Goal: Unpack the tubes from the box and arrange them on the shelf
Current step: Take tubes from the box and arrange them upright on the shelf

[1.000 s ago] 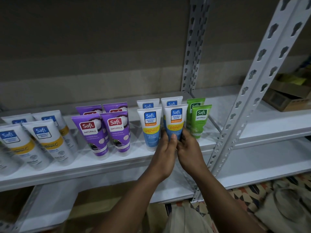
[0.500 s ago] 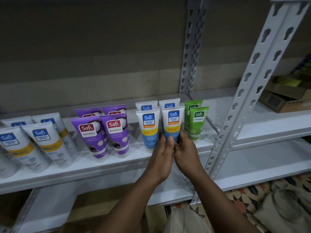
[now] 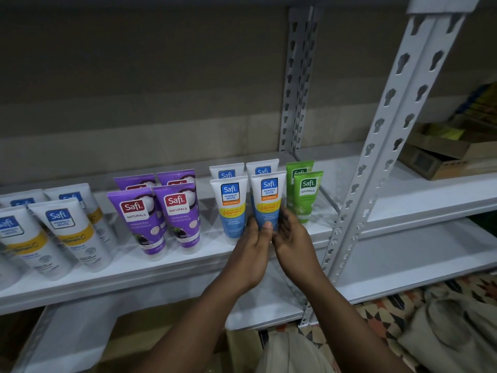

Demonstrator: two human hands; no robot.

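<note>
White metal shelving stands against a dull grey-brown wall, and the middle shelf (image 3: 188, 262) carries rows of tubes standing on their caps. Both hands meet at the lower end of one blue-and-white tube (image 3: 269, 196), which stands upright in the front row near the slotted upright (image 3: 387, 146). The left hand (image 3: 252, 249) holds it with the thumb laid on the front of the tube and the fingers curled in on its left side; the right hand (image 3: 293, 238) cups the tube's right side with bent fingers. Its cap is hidden behind the hands, so I cannot tell whether it rests on the shelf. Just to its left stands a matching tube (image 3: 230, 205), with two more of the same kind (image 3: 262, 169) in the row behind. Two green tubes (image 3: 306, 195) stand just to the right, one behind the other. Farther left are four purple tubes (image 3: 178, 211) in two rows, then a group of white tubes with yellow bands (image 3: 67, 232) leaning back. A cardboard box (image 3: 451, 157) sits on the neighbouring shelf at the far right, and patterned flooring (image 3: 390, 313) shows below.
</note>
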